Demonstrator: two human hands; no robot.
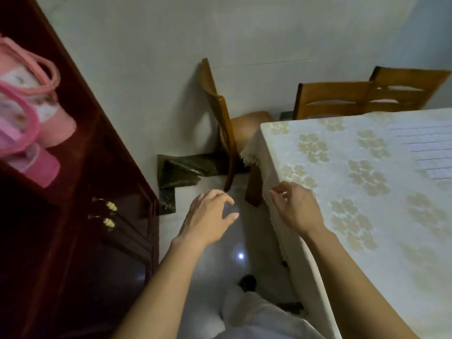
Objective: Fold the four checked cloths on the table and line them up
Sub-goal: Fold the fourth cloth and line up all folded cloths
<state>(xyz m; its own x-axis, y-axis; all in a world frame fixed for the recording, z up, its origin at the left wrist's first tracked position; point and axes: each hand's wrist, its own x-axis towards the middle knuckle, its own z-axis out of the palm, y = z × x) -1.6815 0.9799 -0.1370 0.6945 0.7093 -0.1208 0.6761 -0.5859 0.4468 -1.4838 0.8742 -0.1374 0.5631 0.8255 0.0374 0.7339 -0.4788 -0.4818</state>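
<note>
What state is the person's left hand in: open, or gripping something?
Open: the left hand hovers above the floor, fingers spread and loosely curved, nothing held between them.

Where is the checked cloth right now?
Head view, far right: the checked cloth lies on the table, beyond the right hand, near the wooden chairs.

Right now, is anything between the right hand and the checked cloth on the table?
Nothing visible. Only bare flowered tablecloth lies between the right hand and the checked cloth, which the frame edge cuts off.
</note>
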